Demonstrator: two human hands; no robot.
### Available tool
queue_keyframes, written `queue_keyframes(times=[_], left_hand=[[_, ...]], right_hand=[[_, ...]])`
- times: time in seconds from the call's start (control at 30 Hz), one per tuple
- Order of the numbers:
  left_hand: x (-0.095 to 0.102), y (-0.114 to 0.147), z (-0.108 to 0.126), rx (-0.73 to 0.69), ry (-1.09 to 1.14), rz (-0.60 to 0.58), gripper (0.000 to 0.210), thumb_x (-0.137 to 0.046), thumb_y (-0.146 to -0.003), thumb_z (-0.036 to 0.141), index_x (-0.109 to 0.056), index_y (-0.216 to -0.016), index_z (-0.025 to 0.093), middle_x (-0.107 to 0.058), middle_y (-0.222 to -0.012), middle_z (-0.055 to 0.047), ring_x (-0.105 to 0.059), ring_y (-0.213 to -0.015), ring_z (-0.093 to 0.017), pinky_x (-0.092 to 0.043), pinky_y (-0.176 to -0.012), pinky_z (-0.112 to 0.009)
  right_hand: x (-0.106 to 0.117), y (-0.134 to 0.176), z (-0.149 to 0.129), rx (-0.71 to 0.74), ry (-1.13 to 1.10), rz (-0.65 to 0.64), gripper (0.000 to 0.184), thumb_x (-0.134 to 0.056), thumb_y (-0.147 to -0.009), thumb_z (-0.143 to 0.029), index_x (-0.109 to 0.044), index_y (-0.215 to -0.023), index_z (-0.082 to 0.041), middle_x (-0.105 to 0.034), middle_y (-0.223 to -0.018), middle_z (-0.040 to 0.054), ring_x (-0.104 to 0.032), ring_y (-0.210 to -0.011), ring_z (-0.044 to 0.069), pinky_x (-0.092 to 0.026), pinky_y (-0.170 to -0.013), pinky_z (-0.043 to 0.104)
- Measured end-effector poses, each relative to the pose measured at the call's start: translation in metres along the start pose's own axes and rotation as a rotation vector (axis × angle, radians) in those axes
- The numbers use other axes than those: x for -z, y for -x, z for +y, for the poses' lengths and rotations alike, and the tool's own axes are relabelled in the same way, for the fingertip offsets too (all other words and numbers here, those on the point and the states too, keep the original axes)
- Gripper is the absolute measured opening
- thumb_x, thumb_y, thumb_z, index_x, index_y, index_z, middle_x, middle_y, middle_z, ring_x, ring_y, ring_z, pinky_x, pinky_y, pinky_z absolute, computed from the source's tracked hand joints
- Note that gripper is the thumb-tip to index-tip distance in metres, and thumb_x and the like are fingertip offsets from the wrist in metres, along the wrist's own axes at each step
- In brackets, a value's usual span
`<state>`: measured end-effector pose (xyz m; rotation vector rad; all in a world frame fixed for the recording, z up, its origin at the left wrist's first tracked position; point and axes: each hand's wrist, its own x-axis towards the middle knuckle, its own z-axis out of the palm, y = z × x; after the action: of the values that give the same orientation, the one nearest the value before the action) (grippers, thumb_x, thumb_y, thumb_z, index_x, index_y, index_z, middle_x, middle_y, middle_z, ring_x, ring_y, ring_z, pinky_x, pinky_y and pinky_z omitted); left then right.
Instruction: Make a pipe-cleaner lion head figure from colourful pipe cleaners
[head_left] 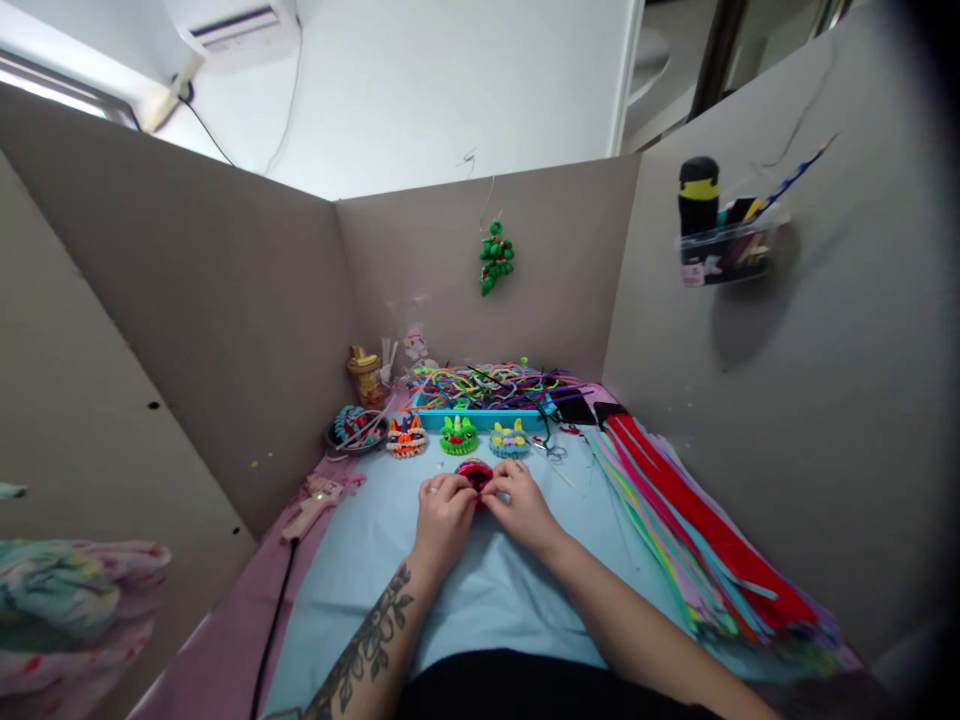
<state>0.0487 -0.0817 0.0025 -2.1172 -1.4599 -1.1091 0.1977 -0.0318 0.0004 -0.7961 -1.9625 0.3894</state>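
Both my hands meet at a small red and pink pipe-cleaner figure over the blue cloth. My left hand pinches its left side, and my right hand pinches its right side near the front. A dark hollow shows in the figure's middle; the fingers cover its lower edge. Just behind stand three finished-looking pipe-cleaner animal heads: an orange one, a green one and a light blue and yellow one.
A blue tray heaped with pipe cleaners stands at the back. Long pipe-cleaner bundles lie on the right. Scissors rest near the tray. A glue gun with a black cord lies left, below a dark bowl. Grey panels enclose the table.
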Motion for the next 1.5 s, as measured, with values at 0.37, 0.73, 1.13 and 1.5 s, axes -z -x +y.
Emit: queue_keyframes(times=[0.37, 0.73, 1.13, 1.5], left_hand=[[0.003, 0.002, 0.000, 0.034, 0.053, -0.006, 0.016, -0.054, -0.084, 0.016, -0.067, -0.076, 0.021, -0.064, -0.080, -0.004, -0.055, -0.081, -0.017, -0.039, -0.077, -0.034], [0.003, 0.003, 0.003, 0.053, -0.025, -0.020, 0.014, -0.056, -0.081, 0.013, -0.067, -0.076, 0.021, -0.061, -0.077, -0.004, -0.053, -0.080, -0.019, -0.039, -0.074, -0.034], [0.003, 0.004, 0.005, -0.009, -0.066, 0.073, 0.013, -0.059, -0.082, 0.017, -0.067, -0.073, 0.022, -0.064, -0.077, -0.003, -0.054, -0.077, -0.018, -0.039, -0.074, -0.034], [0.001, 0.002, 0.004, 0.010, 0.025, 0.097, 0.013, -0.057, -0.083, 0.017, -0.067, -0.076, 0.020, -0.062, -0.072, -0.003, -0.053, -0.073, -0.017, -0.042, -0.070, -0.031]], right_hand=[[-0.006, 0.003, 0.000, 0.014, 0.021, 0.004, 0.016, -0.060, -0.075, -0.007, -0.067, -0.069, -0.020, -0.052, -0.078, 0.0031, -0.049, -0.082, 0.019, -0.044, -0.078, 0.035], [-0.003, 0.004, -0.007, 0.100, 0.115, -0.004, 0.014, -0.055, -0.079, -0.011, -0.065, -0.075, -0.020, -0.052, -0.081, 0.0050, -0.048, -0.084, 0.020, -0.044, -0.077, 0.036], [-0.010, 0.005, -0.007, 0.117, -0.007, 0.038, 0.017, -0.050, -0.080, -0.008, -0.061, -0.075, -0.019, -0.054, -0.086, 0.0062, -0.051, -0.088, 0.020, -0.048, -0.080, 0.036], [-0.011, 0.006, -0.006, 0.152, 0.046, 0.030, 0.018, -0.045, -0.085, -0.011, -0.060, -0.077, -0.019, -0.056, -0.090, 0.0069, -0.056, -0.086, 0.019, -0.050, -0.078, 0.032]])
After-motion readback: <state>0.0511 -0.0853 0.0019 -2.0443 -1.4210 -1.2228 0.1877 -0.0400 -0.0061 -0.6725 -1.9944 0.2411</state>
